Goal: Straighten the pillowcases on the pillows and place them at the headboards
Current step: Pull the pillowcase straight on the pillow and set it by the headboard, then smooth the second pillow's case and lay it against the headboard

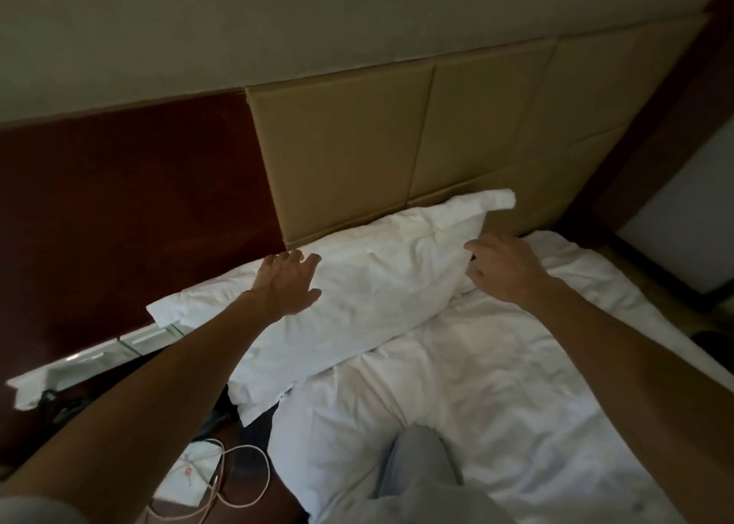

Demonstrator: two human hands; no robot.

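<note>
A white pillow (381, 281) in a wrinkled white pillowcase lies across the head of the bed, its far corner leaning against the tan padded headboard (357, 150). My left hand (288, 283) rests flat on the pillow's left part, fingers spread. At the pillow's right end, my right hand (504, 265) has its fingers apart and touches the edge of the pillow. Neither hand grips any fabric. The pillowcase's loose flaps stick out at the left end and at the top right corner.
A white rumpled duvet (496, 384) covers the bed. My knee in grey trousers (417, 468) is on it. A dark nightstand with a glass top (99, 360), papers and a white cable (238, 480) stands to the left. Dark wood panelling (119, 213) flanks the headboard.
</note>
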